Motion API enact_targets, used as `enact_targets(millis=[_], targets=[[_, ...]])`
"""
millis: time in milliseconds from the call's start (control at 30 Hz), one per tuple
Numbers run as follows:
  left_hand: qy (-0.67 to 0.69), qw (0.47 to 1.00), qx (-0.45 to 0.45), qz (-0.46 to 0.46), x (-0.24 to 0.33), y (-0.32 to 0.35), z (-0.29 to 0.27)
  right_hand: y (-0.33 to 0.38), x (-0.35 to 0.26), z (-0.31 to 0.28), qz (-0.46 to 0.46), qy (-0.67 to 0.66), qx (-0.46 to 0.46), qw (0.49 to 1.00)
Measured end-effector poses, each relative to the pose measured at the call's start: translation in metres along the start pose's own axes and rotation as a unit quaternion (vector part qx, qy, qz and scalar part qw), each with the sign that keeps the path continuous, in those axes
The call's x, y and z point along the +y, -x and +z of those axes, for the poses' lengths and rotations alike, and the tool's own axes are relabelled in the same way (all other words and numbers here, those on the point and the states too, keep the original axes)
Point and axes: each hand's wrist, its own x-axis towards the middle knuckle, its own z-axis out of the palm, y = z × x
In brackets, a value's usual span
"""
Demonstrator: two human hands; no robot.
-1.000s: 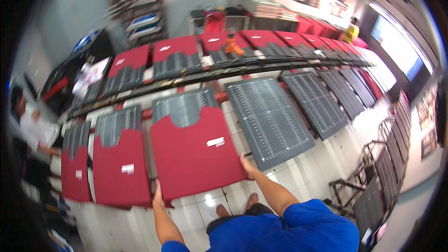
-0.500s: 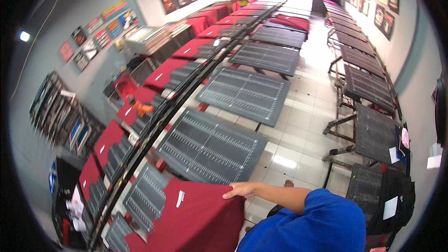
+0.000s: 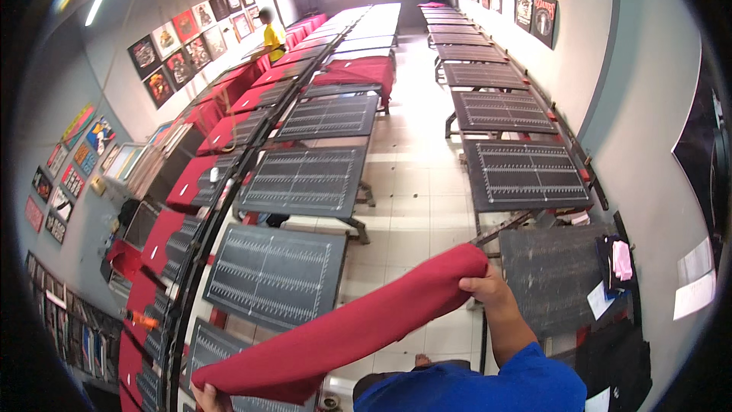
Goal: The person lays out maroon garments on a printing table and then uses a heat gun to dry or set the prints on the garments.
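A dark red T-shirt (image 3: pixel 351 328) is stretched in a long folded band between my hands, in front of my body. My left hand (image 3: pixel 207 398), low at the picture's edge and partly cut off, grips its left end. At the other end my right hand (image 3: pixel 488 290) is closed on the cloth, held higher and farther out, thumb in front. The band slants up to the right, over the near printing boards and the tiled floor. Just beyond it lies a dark grey printing board (image 3: pixel 276 273) with white ruled marks.
Rows of printing boards run away on both sides of a tiled aisle (image 3: pixel 412 175). A black rail (image 3: pixel 200 267) divides the left row; red shirts (image 3: pixel 162 240) lie beyond it. Another red cloth (image 3: pixel 354 71) drapes a farther board. A person in yellow (image 3: pixel 274 38) stands far left.
The red T-shirt has come up off the near board and is now pulled into a band. My right hand has moved right; my left hand has come into view. The view has turned right.
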Motion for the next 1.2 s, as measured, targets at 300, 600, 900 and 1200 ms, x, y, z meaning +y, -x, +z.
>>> enact_targets(millis=[300, 600, 900, 1200], targets=[[0.106, 0.973, -0.160, -0.128, -0.156, -0.226, 0.297, -0.131, -0.062, -0.163, -0.068, 0.067, 0.264, 0.960], [0.231, 0.933, -0.233, -0.147, -0.267, -0.475, 0.552, -0.351, -0.133, -0.290, -0.214, 0.110, 0.271, 0.932], [0.241, 0.944, -0.219, -0.049, -0.369, -0.687, 0.738, -0.621, -0.168, -0.465, -0.281, 0.069, 0.293, 0.911], [0.193, 0.973, -0.099, 0.082, -0.392, -0.868, 0.925, -1.029, -0.303, -0.534, -0.333, 0.153, 0.099, 0.925]])
